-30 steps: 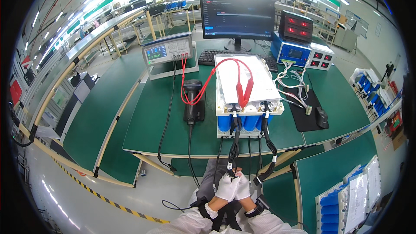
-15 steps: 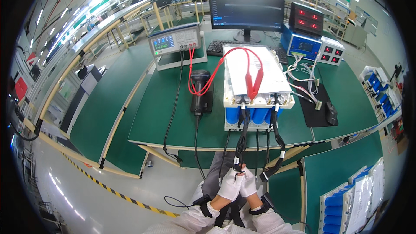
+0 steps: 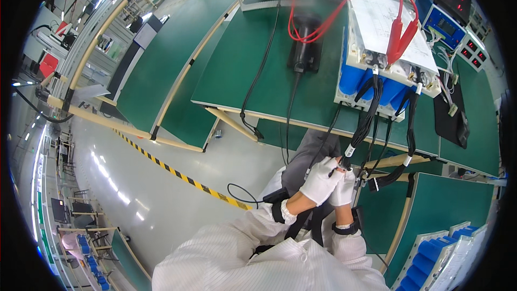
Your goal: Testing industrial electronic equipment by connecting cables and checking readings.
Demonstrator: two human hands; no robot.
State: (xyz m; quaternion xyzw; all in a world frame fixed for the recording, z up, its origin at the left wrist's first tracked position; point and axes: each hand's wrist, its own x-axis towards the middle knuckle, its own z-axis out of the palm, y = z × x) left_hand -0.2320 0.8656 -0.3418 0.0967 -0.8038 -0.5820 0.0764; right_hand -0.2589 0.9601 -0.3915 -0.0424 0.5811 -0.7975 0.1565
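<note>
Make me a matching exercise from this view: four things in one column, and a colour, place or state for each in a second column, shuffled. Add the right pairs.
Things
1. Left hand
2. Red clips
3. Handheld scanner
4. Floor tape

Colour, place or state
A. Striped yellow and black
B. All black, on the green table
C. White-gloved, at the lower end of a black cable bundle
D. Over the white sheet on top of the pack with blue cylinders

Right pairs
1-C, 2-D, 3-B, 4-A
</note>
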